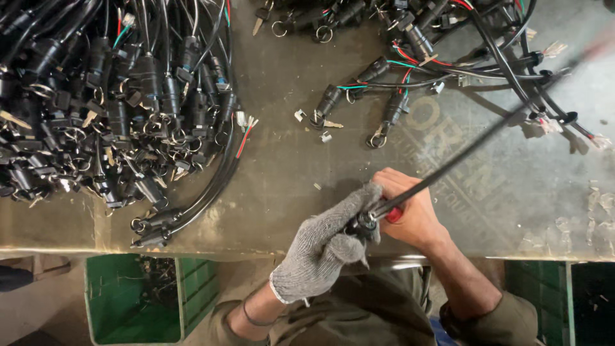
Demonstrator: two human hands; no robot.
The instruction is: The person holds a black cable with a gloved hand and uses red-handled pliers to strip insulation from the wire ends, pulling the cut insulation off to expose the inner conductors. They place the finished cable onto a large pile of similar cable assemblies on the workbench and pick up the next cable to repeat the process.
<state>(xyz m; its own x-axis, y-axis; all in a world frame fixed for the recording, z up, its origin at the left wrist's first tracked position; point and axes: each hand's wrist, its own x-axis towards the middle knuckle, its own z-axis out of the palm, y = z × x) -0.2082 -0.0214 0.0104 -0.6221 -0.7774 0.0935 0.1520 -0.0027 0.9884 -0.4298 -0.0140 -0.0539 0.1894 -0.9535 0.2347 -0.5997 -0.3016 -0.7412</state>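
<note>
My left hand [327,247], in a grey knit glove, grips the black round end of a long black cable [474,144] at the near table edge. My bare right hand [410,211] is closed around the same cable just beyond the glove. The cable runs up and to the right, blurred at its far end. A small red part shows between my right fingers.
A big heap of black key-switch cable assemblies [109,102] covers the left of the worn metal table [288,186]. A looser group of the same assemblies [416,57] lies at the top right. A green crate [128,301] stands below the table edge, another green bin [532,288] to the right.
</note>
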